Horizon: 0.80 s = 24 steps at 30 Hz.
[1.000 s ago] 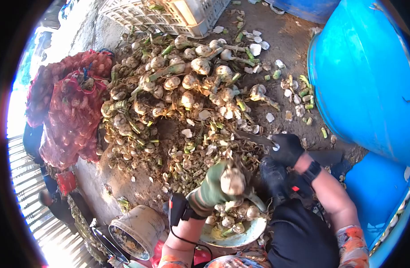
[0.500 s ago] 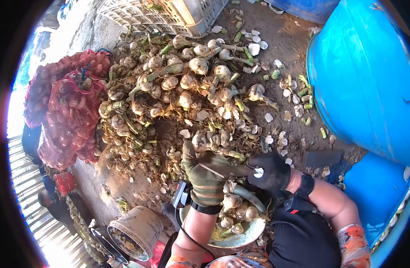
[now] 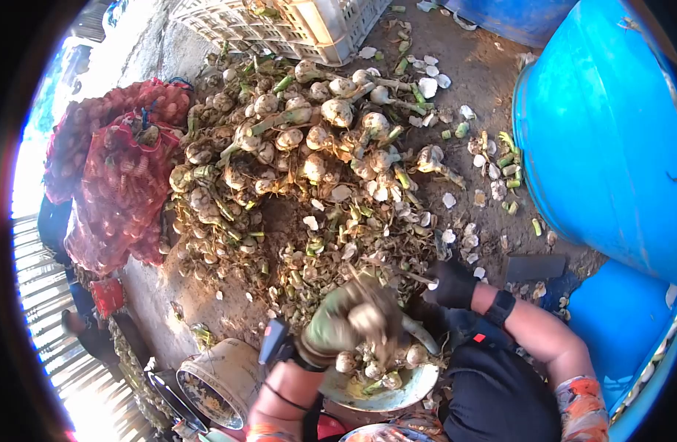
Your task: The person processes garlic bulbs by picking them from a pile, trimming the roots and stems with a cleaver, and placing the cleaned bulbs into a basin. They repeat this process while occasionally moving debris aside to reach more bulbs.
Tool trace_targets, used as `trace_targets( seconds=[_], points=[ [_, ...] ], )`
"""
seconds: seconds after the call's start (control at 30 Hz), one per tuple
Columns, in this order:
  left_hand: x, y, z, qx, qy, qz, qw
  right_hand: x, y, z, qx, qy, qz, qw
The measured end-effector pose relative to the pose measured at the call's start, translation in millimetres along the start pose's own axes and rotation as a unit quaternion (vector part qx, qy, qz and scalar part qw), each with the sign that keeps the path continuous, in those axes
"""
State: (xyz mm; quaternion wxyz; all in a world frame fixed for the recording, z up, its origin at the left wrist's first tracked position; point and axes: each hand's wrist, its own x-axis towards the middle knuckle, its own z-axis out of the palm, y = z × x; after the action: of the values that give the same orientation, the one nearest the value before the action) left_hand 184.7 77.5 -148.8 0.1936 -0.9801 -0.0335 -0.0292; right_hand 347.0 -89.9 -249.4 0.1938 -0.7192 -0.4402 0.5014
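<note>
My left hand [image 3: 338,320], in a green knitted glove with striped cuff, is closed around a garlic bulb [image 3: 368,320] with roots and stem. Motion blurs the hand and the bulb. Below it sits a pale bowl [image 3: 416,390] with several garlic bulbs [image 3: 374,368] and a thick green stem [image 3: 419,335] leaning over the rim. To the right, my right hand [image 3: 454,285], in a black glove, grips a knife [image 3: 416,277] whose blade points left. Ahead of both hands lies a heap of soil-stained garlic [image 3: 316,166] with stalks and roots.
Red mesh sacks [image 3: 121,188] stand left of the heap, and a white plastic crate [image 3: 301,29] behind it. A large blue barrel [image 3: 604,140] is at the right, with a dark flat block [image 3: 535,267] near it. A dirty bucket [image 3: 217,379] lies tilted at lower left.
My left hand has moved down towards the bowl with the garlic and away from the knife. My right hand has shifted slightly to the right, still holding the knife.
</note>
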Motion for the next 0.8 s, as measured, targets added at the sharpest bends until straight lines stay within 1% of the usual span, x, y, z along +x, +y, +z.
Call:
trace_targets(
  seconds=[0.03, 0.07, 0.1, 0.13, 0.17, 0.2, 0.23, 0.27, 0.3, 0.33, 0.37, 0.43, 0.47, 0.53, 0.57, 0.6, 0.63, 0.67, 0.7, 0.77, 0.8],
  points=[
    [-11.0, -7.8, 11.7, -0.35, -0.051, -0.032, 0.935, -2.4, 5.1, 0.4, 0.023, -0.015, 0.015, 0.999],
    [-19.8, -15.4, 23.8, -0.654, -0.094, -0.058, 0.748, -3.2, 10.4, -1.3, 0.09, -0.019, 0.029, 0.995],
    [-25.6, -21.9, 29.3, -0.873, -0.126, -0.079, 0.464, -1.4, 10.2, -2.4, 0.093, -0.017, 0.028, 0.995],
    [-17.3, -33.1, 30.5, -0.748, -0.138, -0.131, 0.636, 0.4, 9.4, -5.6, 0.106, 0.02, 0.046, 0.993],
    [-7.8, -37.4, 45.9, -0.662, -0.025, -0.172, 0.729, 2.3, 8.0, -10.6, 0.119, 0.058, 0.064, 0.989],
    [0.6, -51.7, 72.7, -0.557, 0.041, -0.163, 0.813, 2.5, -1.8, -20.1, 0.15, 0.057, 0.085, 0.983],
    [16.1, -63.1, 93.1, -0.435, 0.102, -0.153, 0.882, 4.7, -5.4, -22.0, 0.148, 0.061, 0.084, 0.984],
    [28.7, -66.2, 109.5, -0.328, 0.127, -0.212, 0.912, 6.1, -8.1, -23.8, 0.164, 0.072, 0.082, 0.98],
    [40.9, -75.5, 122.7, -0.277, 0.052, -0.217, 0.935, 6.6, -10.0, -25.3, 0.179, 0.082, 0.08, 0.977],
    [54.6, -79.4, 143.7, -0.197, -0.031, -0.242, 0.95, 8.0, -9.3, -23.4, 0.163, 0.091, 0.067, 0.98],
    [68.7, -78.9, 153.1, -0.125, -0.148, -0.253, 0.948, 7.6, -6.7, -20.7, 0.158, 0.09, 0.068, 0.981],
    [90.3, -79.7, 159.3, -0.061, -0.293, -0.25, 0.921, 7.2, -9.7, -22.4, 0.146, 0.124, 0.011, 0.981],
    [95.2, -81.9, 159.2, -0.063, -0.291, -0.252, 0.921, 4.4, -11.2, -27.1, 0.143, 0.097, 0.047, 0.984],
    [99.1, -84.8, 163.5, -0.186, -0.338, -0.394, 0.835, 2.7, -6.0, -28.7, 0.148, 0.112, 0.038, 0.982],
    [93.4, -85.3, 165.3, -0.185, -0.339, -0.393, 0.835, 1.8, -4.0, -28.7, 0.155, 0.125, 0.029, 0.979],
    [79.5, -83.4, 174.1, -0.335, -0.321, -0.469, 0.751, 2.0, -3.0, -29.3, 0.157, 0.125, 0.028, 0.979],
    [65.5, -78.8, 182.3, -0.472, -0.292, -0.528, 0.642, 3.3, -1.8, -30.8, 0.117, 0.143, 0.006, 0.983],
    [46.6, -67.7, 187.3, -0.556, -0.177, -0.453, 0.675, 4.4, -1.0, -31.2, 0.078, 0.16, -0.015, 0.984],
    [26.5, -50.0, 211.4, -0.713, 0.011, -0.428, 0.556, 4.4, -5.5, -34.2, 0.082, 0.159, -0.014, 0.984],
    [25.3, -47.5, 168.2, -0.789, -0.072, -0.493, 0.361, 5.2, -23.7, -45.8, 0.009, 0.175, -0.046, 0.983],
    [28.9, -31.6, 146.0, -0.841, 0.026, -0.425, 0.332, 7.2, -28.8, -45.1, -0.034, 0.214, -0.095, 0.972]
  ],
)
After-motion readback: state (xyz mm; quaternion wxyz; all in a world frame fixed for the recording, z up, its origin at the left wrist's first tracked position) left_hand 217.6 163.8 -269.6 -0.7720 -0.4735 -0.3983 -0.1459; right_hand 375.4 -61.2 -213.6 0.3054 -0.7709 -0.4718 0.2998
